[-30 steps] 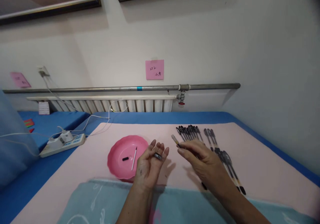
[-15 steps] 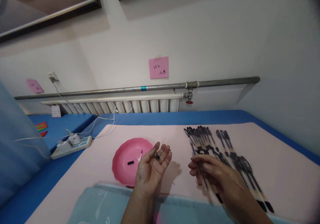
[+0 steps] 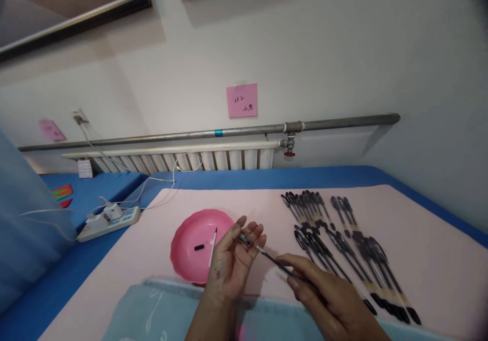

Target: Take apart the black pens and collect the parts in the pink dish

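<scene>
My left hand (image 3: 233, 259) is palm up and holds a short dark pen cap (image 3: 245, 240) between the thumb and curled fingers, its open end toward the right. In my right hand (image 3: 324, 292) is a slim black pen (image 3: 275, 262), its bare metal tip pointing up and left, a small gap from the cap. Left of my left hand stands a pink bowl (image 3: 179, 252) with a scalloped rim. Inside it lie a small black cap (image 3: 199, 247) and a thin white refill-like stick with a dark tip (image 3: 214, 244).
Several capped black pens (image 3: 324, 252) lie in rows to the right on the pink sheet (image 3: 152, 249). A light blue cloth (image 3: 152, 310) lies along the near edge. A white power strip (image 3: 110, 224) with plugs and cables is at the left, and a radiator (image 3: 213, 159) stands behind.
My right hand has turned the pen so its tip points left, close to the cap. My left hand has tilted the cap, with its opening now toward the pen.
</scene>
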Demonstrator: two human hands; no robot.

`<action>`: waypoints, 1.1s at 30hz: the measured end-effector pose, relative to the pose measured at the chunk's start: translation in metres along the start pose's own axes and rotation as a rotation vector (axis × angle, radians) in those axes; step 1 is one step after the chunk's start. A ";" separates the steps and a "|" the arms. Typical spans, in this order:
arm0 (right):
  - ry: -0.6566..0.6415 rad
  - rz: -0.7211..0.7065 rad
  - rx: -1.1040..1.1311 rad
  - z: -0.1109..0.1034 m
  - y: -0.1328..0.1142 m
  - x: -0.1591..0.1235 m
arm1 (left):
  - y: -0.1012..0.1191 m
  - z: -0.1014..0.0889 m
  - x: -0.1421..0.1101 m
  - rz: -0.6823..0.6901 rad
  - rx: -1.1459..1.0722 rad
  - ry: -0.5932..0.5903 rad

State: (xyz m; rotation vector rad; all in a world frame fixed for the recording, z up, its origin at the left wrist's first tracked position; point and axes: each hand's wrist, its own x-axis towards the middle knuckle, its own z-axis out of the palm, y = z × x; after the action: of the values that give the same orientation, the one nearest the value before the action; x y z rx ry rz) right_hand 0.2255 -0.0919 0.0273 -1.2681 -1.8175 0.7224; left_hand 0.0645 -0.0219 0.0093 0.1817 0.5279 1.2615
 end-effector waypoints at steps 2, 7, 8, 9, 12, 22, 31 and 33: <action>-0.021 -0.012 -0.020 0.000 0.000 0.001 | -0.001 0.000 -0.001 0.009 0.020 -0.004; -0.057 0.020 -0.043 0.000 0.004 0.003 | -0.004 0.004 -0.005 0.028 0.103 -0.036; -0.063 0.025 -0.053 0.000 0.006 0.004 | -0.004 0.004 -0.006 0.032 0.124 -0.049; -0.066 0.029 -0.062 0.000 0.007 0.004 | -0.005 0.005 -0.006 0.036 0.145 -0.057; -0.070 0.043 -0.085 0.000 0.010 0.005 | -0.006 0.003 -0.006 0.045 0.218 -0.071; -0.073 0.268 0.049 0.001 0.014 0.011 | -0.016 0.000 -0.005 0.126 0.544 -0.051; -0.124 0.261 0.060 0.004 0.019 0.013 | -0.019 -0.005 -0.004 0.187 0.709 -0.039; -0.159 0.244 0.062 0.006 0.022 0.013 | -0.019 -0.006 -0.003 0.183 0.720 -0.037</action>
State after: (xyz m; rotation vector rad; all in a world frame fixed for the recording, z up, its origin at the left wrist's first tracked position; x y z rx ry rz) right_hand 0.2289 -0.0723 0.0099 -1.4414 -1.7673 1.0318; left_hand 0.0771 -0.0310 -0.0029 0.8700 0.9344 1.1948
